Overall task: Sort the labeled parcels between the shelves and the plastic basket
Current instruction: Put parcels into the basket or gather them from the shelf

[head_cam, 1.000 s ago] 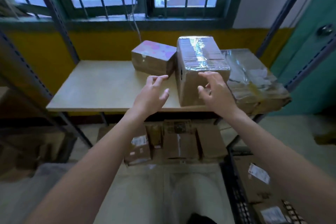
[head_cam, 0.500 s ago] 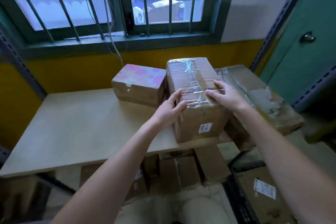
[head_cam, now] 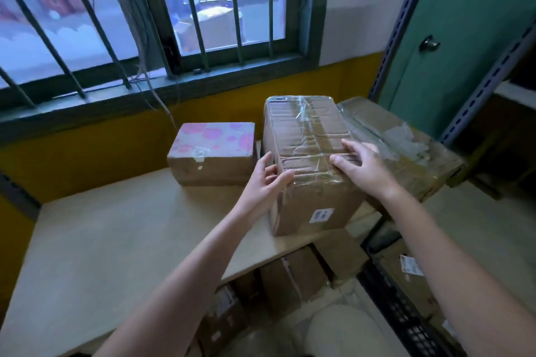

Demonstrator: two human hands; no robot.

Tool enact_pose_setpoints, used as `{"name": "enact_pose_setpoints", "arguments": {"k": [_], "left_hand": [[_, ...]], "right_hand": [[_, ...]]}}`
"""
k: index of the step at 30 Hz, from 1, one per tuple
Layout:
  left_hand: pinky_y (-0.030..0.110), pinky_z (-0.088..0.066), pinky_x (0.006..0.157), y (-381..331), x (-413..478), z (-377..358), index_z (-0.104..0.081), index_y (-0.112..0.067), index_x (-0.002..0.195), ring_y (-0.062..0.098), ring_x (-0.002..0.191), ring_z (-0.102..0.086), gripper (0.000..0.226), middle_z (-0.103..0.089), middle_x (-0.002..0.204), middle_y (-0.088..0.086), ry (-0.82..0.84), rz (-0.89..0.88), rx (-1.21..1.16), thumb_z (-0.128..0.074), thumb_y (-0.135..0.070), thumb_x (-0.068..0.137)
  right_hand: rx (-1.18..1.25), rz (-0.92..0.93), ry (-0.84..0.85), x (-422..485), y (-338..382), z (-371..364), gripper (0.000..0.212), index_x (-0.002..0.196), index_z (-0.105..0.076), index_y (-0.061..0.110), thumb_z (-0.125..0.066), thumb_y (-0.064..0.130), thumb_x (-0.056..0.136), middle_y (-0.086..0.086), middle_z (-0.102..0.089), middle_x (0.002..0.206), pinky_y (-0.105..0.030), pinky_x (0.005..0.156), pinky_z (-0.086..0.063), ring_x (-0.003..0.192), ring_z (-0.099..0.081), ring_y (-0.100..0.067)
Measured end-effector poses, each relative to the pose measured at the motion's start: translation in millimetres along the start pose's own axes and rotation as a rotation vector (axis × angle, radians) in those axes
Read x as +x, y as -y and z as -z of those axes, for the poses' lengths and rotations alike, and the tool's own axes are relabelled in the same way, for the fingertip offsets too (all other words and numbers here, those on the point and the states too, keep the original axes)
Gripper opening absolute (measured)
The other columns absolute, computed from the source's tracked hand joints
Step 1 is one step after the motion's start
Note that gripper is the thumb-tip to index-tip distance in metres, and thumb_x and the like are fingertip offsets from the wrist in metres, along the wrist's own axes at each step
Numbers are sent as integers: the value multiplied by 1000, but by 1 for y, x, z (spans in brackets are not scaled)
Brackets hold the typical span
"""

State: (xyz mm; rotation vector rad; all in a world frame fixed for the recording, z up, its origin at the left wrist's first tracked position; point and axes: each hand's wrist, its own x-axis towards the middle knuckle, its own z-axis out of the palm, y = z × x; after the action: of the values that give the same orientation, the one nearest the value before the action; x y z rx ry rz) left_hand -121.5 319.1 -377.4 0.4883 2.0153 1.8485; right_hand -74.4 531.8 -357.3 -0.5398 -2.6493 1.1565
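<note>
1. We see the taped box (head_cam: 307, 159) standing on the shelf board (head_cam: 101, 240), near its right front corner. A small white label shows on the box's near face.
2. Our left hand (head_cam: 265, 182) clasps the box's near left edge, with the thumb on top and the fingers down the side.
3. Our right hand (head_cam: 362, 168) lies flat on the box's top, fingers straight and spread.
4. A pink-topped box (head_cam: 213, 151) sits just left of it, and a flat wrapped parcel (head_cam: 406, 148) lies just beside it on the right.
5. Low at the right, the black basket (head_cam: 406, 322) holds parcels with labels.
</note>
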Motion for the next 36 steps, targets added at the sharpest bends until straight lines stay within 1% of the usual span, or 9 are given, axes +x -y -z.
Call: {"name": "enact_pose_setpoints", "arguments": {"k": [5, 8, 12, 19, 25, 29, 32, 33, 36], "left_hand": [[7, -43, 81, 6, -5, 11, -35, -15, 137, -8, 99, -59, 53, -61, 116, -7, 83, 26, 146, -53, -33, 91], [22, -36, 99, 13, -12, 33, -38, -10, 138, 11, 122, -47, 51, -50, 137, 7, 41, 4, 349, -45, -37, 95], [29, -37, 102, 17, -24, 71, -38, -9, 138, 20, 128, -43, 49, -45, 140, 10, -65, 61, 412, -45, -33, 95], [18, -36, 93, -1, -17, 49, -42, -12, 135, 11, 119, -47, 48, -50, 135, 7, 60, 39, 283, -51, -33, 93], [-2, -40, 66, -14, -1, 15, -43, -22, 125, -11, 94, -52, 45, -55, 117, -5, 101, 74, 58, -54, -44, 87], [14, -39, 80, -43, 4, 30, -38, -35, 132, 9, 124, -46, 79, -46, 135, -9, 92, -35, -95, -60, -70, 64], [42, -41, 101, -70, 13, 39, -36, -29, 138, 22, 128, -46, 112, -46, 142, -1, 157, -150, -209, -64, -82, 43], [45, -45, 97, -77, 16, 42, -41, -30, 135, 23, 125, -50, 106, -50, 138, 0, 201, -179, -283, -67, -79, 45], [26, -57, 69, -91, 30, 45, -69, -41, 101, 8, 98, -67, 53, -71, 105, -13, 310, -265, -424, -69, -69, 56]], "right_hand": [[-156, -12, -85, -18, 20, -14, 41, 124, -55, 19, -57, 36, 87, -11, -29, 146, -42, 106, -35, 130, -38, -30], [-234, 172, -244, -28, 49, -29, 38, 123, -56, 18, -57, 33, 87, -12, -36, 143, -43, 102, -35, 129, -36, -30], [-294, 317, -160, -27, 94, -63, 41, 128, -52, 19, -55, 30, 88, -10, -37, 144, -43, 108, -30, 132, -32, -26], [-552, -153, -56, 16, 72, -26, 60, 133, -43, 25, -54, 55, 82, -14, -27, 146, -52, 110, -22, 133, -27, -37], [-72, -38, 90, 15, 43, 6, 51, 124, -53, 26, -57, 54, 82, -3, -49, 133, -38, 90, -44, 117, -50, -23], [386, 33, -3, 1, 42, 41, 56, 119, -53, 41, -48, 74, 73, 16, -53, 125, -35, 94, -42, 121, -49, -16], [772, 103, -142, -2, 47, 60, 45, 116, -53, 38, -45, 63, 80, 0, -46, 136, -49, 108, -33, 120, -52, -24], [910, 142, -156, -1, 51, 65, 39, 116, -50, 33, -44, 56, 85, -4, -46, 132, -47, 107, -34, 112, -57, -21], [1091, 211, -140, 5, 64, 75, 40, 117, -47, 26, -43, 46, 82, -1, -59, 105, -32, 89, -47, 89, -66, -12]]}}
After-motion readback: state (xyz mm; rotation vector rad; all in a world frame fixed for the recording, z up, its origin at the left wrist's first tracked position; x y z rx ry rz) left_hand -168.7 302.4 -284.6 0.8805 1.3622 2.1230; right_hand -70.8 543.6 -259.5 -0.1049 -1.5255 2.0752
